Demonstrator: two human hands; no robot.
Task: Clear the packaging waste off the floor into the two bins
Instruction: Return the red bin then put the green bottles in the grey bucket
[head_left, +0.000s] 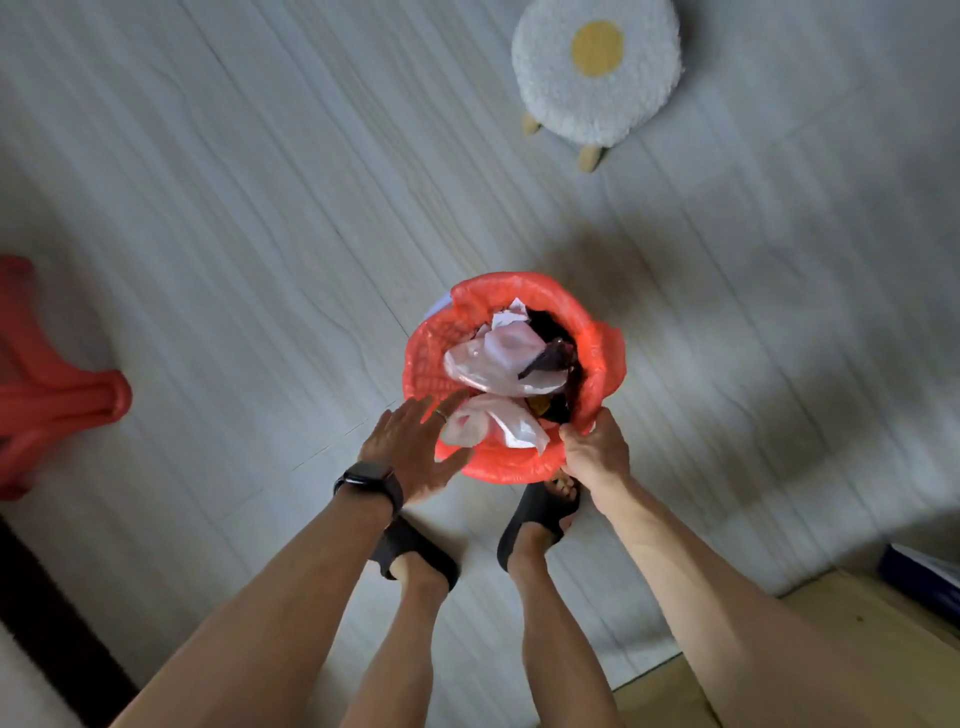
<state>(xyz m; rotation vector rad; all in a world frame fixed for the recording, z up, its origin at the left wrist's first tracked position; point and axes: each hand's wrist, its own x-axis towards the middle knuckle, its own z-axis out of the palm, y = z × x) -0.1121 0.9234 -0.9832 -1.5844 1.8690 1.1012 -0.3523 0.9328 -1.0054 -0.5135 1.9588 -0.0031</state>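
Note:
A bin lined with a red plastic bag (597, 364) stands on the pale floor just in front of my feet. Inside it lie crumpled white plastic bags (498, 358), a dark wrapper (550, 358) and other scraps. My right hand (595, 449) pinches the liner's near right edge. My left hand (415, 447), with a watch on the wrist and a ring on one finger, is spread flat with straight fingers at the bin's near left rim, close to a white bag (493, 423) that hangs over the rim. Only one bin is in view.
A round white fluffy stool (597, 67) with a yellow centre stands at the far right. A red plastic stool (47, 374) lies at the left edge. A wooden surface (852, 618) with a blue object (924, 571) is at the lower right. My feet wear black slippers.

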